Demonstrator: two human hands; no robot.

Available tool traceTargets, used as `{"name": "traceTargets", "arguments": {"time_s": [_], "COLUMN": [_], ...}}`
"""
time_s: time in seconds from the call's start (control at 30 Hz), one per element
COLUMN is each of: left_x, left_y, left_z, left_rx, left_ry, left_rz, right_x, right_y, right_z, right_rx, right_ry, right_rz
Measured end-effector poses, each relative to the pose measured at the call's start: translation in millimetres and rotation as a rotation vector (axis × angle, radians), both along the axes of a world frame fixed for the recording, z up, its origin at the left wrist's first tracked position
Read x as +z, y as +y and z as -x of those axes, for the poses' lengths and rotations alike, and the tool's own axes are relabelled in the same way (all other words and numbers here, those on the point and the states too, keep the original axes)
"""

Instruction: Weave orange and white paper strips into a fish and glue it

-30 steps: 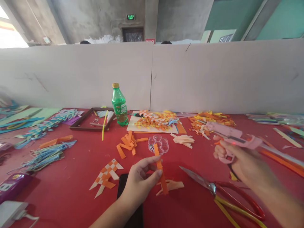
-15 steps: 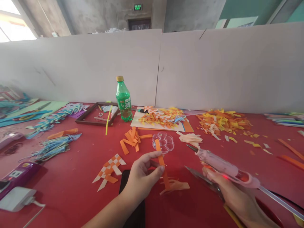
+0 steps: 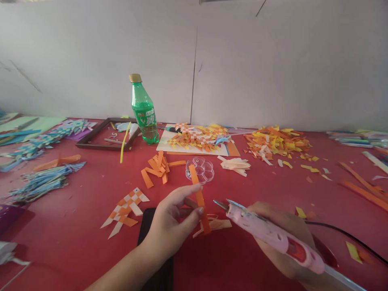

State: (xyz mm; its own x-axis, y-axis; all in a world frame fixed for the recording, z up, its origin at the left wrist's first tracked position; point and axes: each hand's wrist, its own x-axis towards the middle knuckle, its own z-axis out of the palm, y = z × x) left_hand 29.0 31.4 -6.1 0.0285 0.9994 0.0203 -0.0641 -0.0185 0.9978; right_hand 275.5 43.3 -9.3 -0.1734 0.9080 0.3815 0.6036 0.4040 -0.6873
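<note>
Between thumb and fingers, my left hand (image 3: 177, 220) pinches an orange paper strip (image 3: 198, 195) that stands nearly upright. My right hand (image 3: 281, 238) is closed around a pink hot glue gun (image 3: 263, 230), its metal nozzle pointing left toward the strip, with a small gap between. A pointed metal blade (image 3: 235, 203), which looks like scissors, shows behind the gun; its handles are hidden by gun and hand. Beneath the strip lie pale paper strips (image 3: 222, 223). Left of my left hand rests a woven orange-and-white paper fish (image 3: 129, 208). A dark phone (image 3: 148, 226) is partly under my left wrist.
Farther back are loose orange strips (image 3: 157, 165), a clear flower-shaped tray (image 3: 207, 167), pale strips (image 3: 235, 165), and woven pieces on white card (image 3: 163, 141). A green bottle (image 3: 144, 117) stands beside a brown frame (image 3: 87, 142). Orange-yellow scraps (image 3: 275, 141) are heaped right. A black cable (image 3: 342, 232) runs right.
The glue gun has moved left and turned, bringing its nozzle closer to the orange strip. The blade is now mostly behind the gun. My view has tilted down; my left hand keeps its pinch.
</note>
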Motion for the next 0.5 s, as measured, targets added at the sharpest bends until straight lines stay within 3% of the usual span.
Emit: {"name": "traceTargets", "arguments": {"time_s": [0.1, 0.3, 0.5], "left_x": [-2.6, -5.5, -1.3], "left_y": [0.7, -1.0, -5.0], "left_z": [0.4, -0.2, 0.0], "left_rx": [0.022, 0.028, 0.067], "left_ry": [0.055, 0.187, 0.553], "left_rz": [-0.053, -0.169, -0.456], "right_x": [3.4, -0.9, -4.8], "right_y": [-3.3, -7.0, -5.0], "right_z": [0.6, 4.3, 3.3], "right_rx": [0.074, 0.037, 0.157], "right_ry": [-0.079, -0.217, -0.141], "right_rz": [-0.051, -0.087, -0.187]}}
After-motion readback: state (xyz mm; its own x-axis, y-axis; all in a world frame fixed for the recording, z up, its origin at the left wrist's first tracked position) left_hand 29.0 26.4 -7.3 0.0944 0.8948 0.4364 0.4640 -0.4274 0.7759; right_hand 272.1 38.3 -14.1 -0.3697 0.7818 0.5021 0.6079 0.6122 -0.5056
